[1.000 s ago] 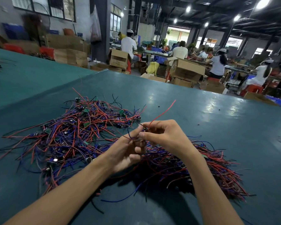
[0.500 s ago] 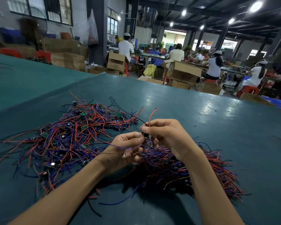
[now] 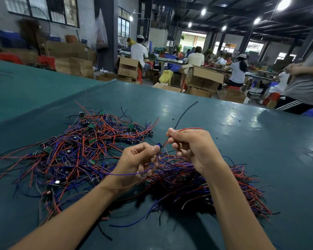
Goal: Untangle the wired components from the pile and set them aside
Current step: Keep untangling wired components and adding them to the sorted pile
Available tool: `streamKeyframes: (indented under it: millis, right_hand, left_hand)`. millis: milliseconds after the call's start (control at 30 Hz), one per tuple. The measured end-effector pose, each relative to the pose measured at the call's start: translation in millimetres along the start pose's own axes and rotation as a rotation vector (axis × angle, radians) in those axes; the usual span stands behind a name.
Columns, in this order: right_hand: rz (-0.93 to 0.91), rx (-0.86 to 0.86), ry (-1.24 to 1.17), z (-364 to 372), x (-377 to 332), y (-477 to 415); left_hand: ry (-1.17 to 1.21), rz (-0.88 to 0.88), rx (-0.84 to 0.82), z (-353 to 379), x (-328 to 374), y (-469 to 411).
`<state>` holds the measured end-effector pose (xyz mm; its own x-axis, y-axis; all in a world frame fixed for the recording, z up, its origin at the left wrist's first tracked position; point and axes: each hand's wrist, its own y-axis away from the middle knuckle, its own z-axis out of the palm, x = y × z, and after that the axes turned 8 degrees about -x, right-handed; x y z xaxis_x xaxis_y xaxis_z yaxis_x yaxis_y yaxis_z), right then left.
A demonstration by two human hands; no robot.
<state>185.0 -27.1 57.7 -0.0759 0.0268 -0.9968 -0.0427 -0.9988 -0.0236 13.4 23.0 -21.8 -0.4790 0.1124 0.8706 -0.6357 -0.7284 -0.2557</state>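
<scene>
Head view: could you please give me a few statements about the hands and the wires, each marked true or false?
1. The left hand pinches a small wired component. True.
2. The right hand lies flat on the table. False: it is off the table, pinching a red wire.
3. A purple wire loops down from the component. True.
4. The pile holds only green wires. False: they are red, purple and black.

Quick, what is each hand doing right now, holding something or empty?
Left hand: closed, pinching the small blue part with its purple wire.
Right hand: closed, pinching the red wire from that part.
</scene>
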Motion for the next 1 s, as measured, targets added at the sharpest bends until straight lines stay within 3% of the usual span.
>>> streamKeyframes:
  millis: [333,500,667,767,900,1000]
  right_hand:
    - [-0.118,0.264,0.031,-36,-21,12]
    - [-0.199,0.340,0.044,-44,-21,16]
    - [-0.206,0.207,-0.064,-21,-18,8]
    - [-0.105,0.155,0.096,-6,-16,5]
    - [0.173,-0.149,0.295,20,-9,8]
    - [0.167,-0.297,0.336,34,0,11]
  left_hand:
    - [-0.121,-0.076,-0.124,-1,-4,5]
    - [-0.052,-0.159,-0.206,3,-1,6]
    - [0.086,-0.202,-0.148,-1,10,8]
    - [0.197,-0.126,0.017,-6,14,4]
    - [0.175,0.034,0.112,-7,13,-3]
    - [0.112,0.073,0.072,-7,11,-3]
